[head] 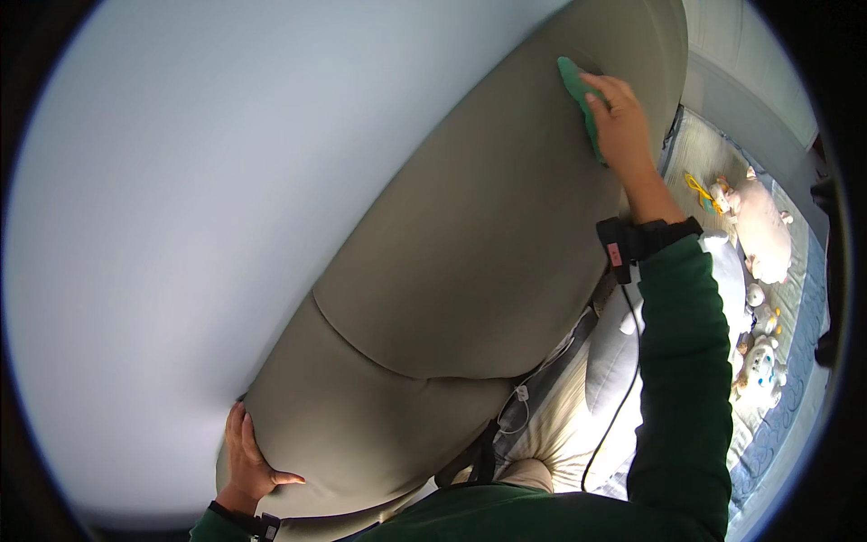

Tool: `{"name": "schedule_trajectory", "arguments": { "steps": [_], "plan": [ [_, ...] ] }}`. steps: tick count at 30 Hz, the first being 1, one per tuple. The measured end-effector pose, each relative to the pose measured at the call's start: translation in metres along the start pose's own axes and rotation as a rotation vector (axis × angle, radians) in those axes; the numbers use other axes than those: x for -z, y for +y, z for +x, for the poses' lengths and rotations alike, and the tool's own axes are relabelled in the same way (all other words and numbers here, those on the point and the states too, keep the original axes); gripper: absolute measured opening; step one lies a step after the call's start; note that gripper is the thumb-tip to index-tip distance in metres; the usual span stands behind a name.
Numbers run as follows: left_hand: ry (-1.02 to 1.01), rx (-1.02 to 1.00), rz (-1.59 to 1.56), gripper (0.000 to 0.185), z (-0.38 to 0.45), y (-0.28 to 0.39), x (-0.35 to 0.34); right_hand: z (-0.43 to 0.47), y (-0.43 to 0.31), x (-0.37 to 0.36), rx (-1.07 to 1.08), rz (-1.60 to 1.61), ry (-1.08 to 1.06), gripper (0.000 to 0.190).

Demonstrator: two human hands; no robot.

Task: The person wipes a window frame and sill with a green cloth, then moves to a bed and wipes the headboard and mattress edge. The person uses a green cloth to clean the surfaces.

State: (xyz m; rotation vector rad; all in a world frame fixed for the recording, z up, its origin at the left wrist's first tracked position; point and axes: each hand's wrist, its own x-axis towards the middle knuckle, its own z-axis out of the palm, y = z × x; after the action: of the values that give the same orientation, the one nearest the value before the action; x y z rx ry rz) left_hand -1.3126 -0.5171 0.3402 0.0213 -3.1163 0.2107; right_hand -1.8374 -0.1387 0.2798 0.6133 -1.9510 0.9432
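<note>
Along a pale wall (203,169) stands an upholstered beige-grey headboard (460,223), smooth, with a curved seam across it. My right hand (620,125) presses a green cloth (581,101) against its upper right part, the thumb and fingers on the cloth. At the lower left end my left hand (250,454) rests on the headboard's edge, fingers spread and holding nothing. Both wrists wear black bands, and a black cable runs down from the right one.
Below the headboard lies a bed with a striped cover, a grey pillow (609,359) and a thin white cable with a small plug (521,393). At the right are a pink plush pig (762,230), a yellow cord (701,192) and a white plush toy (760,372).
</note>
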Motion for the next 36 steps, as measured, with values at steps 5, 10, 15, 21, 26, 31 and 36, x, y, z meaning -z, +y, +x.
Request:
{"name": "schedule_trajectory", "arguments": {
  "steps": [5, 10, 15, 21, 26, 31, 36],
  "plan": [
    [0.010, 0.007, 0.016, 0.134, 0.002, 0.003, 0.002, -0.093, -0.119, 0.020, 0.388, 0.240, -0.267, 0.031],
    [-0.004, 0.020, 0.010, 0.134, 0.004, 0.004, 0.004, -0.076, -0.083, 0.031, 0.496, 0.242, -0.180, 0.028],
    [0.008, 0.003, -0.005, 0.134, 0.003, 0.003, 0.002, -0.021, 0.002, -0.007, -0.064, 0.060, 0.081, 0.019],
    [-0.023, 0.032, -0.031, 0.135, 0.004, 0.004, 0.004, -0.127, -0.104, 0.018, 0.247, 0.398, -0.169, 0.013],
    [-0.013, 0.030, 0.002, 0.135, 0.003, 0.004, 0.003, -0.074, -0.013, 0.029, -0.179, 0.243, -0.108, 0.019],
    [-0.007, 0.006, -0.010, 0.135, 0.001, 0.002, 0.002, -0.031, 0.132, -0.019, -0.411, 0.060, 0.002, 0.025],
    [0.016, 0.004, -0.027, 0.135, 0.002, 0.002, 0.002, -0.079, 0.079, -0.022, -0.513, 0.252, 0.057, 0.020]
  ]
}}
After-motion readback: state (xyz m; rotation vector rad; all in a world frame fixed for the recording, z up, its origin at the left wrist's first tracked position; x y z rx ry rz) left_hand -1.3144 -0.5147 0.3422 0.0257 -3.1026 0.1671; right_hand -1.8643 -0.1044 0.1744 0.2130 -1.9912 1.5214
